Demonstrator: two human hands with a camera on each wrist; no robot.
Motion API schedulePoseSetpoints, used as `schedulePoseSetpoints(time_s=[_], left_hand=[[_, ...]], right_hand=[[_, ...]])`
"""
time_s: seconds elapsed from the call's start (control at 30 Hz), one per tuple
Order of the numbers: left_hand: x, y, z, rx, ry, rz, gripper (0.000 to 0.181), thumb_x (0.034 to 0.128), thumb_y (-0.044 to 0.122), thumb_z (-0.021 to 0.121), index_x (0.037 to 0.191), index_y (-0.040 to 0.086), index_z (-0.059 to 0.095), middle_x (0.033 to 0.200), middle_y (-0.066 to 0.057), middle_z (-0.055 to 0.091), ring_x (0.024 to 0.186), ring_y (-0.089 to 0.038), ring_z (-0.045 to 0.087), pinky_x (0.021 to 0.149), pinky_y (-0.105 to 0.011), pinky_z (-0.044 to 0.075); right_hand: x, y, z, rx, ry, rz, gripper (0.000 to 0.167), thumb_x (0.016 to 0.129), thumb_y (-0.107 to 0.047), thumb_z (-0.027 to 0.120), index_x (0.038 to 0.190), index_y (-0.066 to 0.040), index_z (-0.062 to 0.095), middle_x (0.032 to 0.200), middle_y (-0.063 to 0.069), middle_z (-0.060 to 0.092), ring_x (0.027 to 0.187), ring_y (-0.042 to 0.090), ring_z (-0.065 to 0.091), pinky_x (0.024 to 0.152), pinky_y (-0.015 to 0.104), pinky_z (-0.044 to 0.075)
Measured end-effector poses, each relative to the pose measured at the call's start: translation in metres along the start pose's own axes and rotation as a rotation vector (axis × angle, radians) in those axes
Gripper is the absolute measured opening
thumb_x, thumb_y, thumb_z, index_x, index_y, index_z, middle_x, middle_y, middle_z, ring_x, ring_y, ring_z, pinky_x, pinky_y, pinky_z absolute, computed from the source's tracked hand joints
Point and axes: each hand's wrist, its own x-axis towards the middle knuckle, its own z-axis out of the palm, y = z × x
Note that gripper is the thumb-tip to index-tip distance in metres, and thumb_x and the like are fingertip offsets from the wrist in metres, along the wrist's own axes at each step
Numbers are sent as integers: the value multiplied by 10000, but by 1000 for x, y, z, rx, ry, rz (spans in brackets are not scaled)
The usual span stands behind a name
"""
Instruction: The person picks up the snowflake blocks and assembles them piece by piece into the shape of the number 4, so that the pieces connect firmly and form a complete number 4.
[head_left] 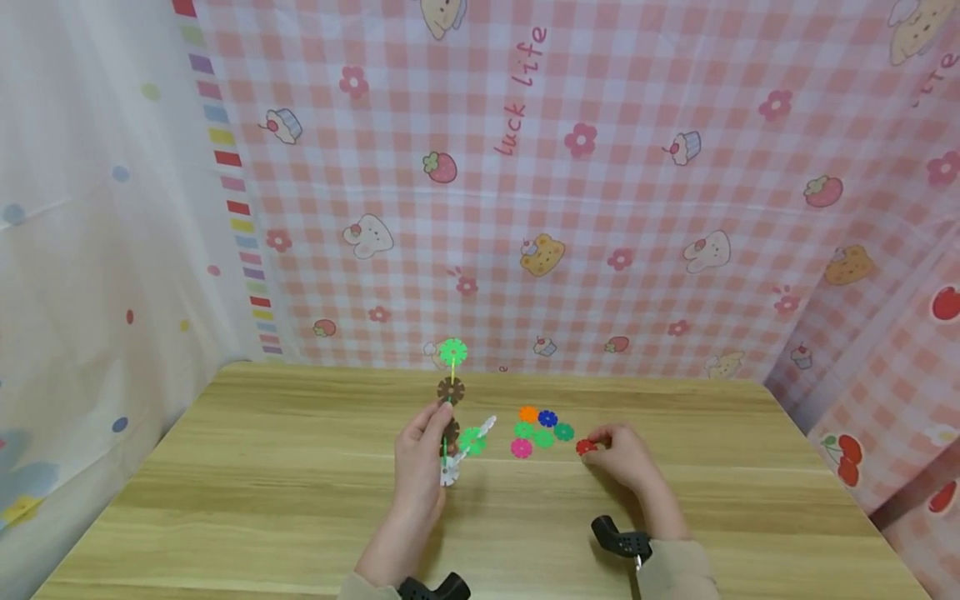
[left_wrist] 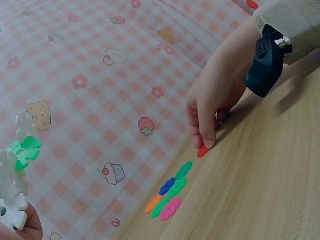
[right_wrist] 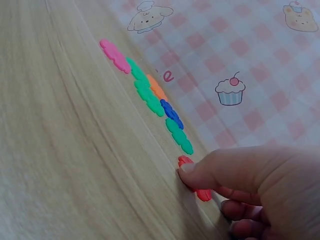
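My left hand holds upright a chain of slotted plastic flower discs joined together. A bright green disc tops it, with a brown disc below. White and green discs branch off toward the right; in the left wrist view a white disc and a green disc show beside the fingers. My right hand is down at the tabletop, thumb and fingers pinching a red flower disc. That disc looks in contact with the wood or just over it. Part of the chain is hidden behind the left hand.
Between the hands lies a loose cluster of flat discs: orange, blue, pink and several greens. The wooden table ends at a pink checked curtain behind. Black wrist cameras sit on both forearms.
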Motion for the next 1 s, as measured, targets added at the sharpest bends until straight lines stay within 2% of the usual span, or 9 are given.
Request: schedulePoseSetpoints(time_s=[0.17, 0.4, 0.6, 0.8, 1.0], left_hand=[[0, 0, 0, -2, 2, -3, 188, 964, 194, 596, 991, 21, 664, 752, 7, 554, 600, -73, 487, 532, -179, 428], [0, 2, 0, -18, -3, -4, 173, 967, 182, 589, 981, 26, 664, 742, 10, 547, 591, -74, 478, 526, -174, 421], [0, 3, 0, -24, -3, -7, 183, 966, 188, 590, 995, 22, 660, 743, 9, 545, 590, -71, 478, 519, -170, 418], [0, 3, 0, -24, 5, -17, 184, 965, 181, 588, 1001, 16, 662, 732, 10, 548, 576, -67, 478, 511, -171, 420], [-1, 1, 0, -20, 6, -18, 183, 962, 185, 594, 1005, 21, 663, 736, 11, 553, 581, -70, 484, 517, -174, 425]], right_hand=[[1, 0, 1, 1, -1, -12, 192, 753, -38, 756, 904, 38, 666, 926, 116, 628, 834, 226, 536, 730, 340, 438], [3, 5, 2, -31, 53, -3, 329, 737, -99, 801, 997, 29, 644, 959, 130, 591, 913, 276, 518, 802, 399, 426], [2, 4, 2, -73, 50, -6, 298, 729, -137, 806, 951, 3, 665, 906, 98, 579, 862, 243, 502, 769, 378, 410], [0, -1, 5, -88, 11, -7, 282, 695, -120, 782, 919, 3, 664, 889, 102, 538, 797, 220, 472, 697, 335, 389], [0, -3, 8, -116, -14, -55, 282, 631, -118, 769, 862, -12, 646, 922, 112, 518, 801, 224, 457, 690, 327, 383]])
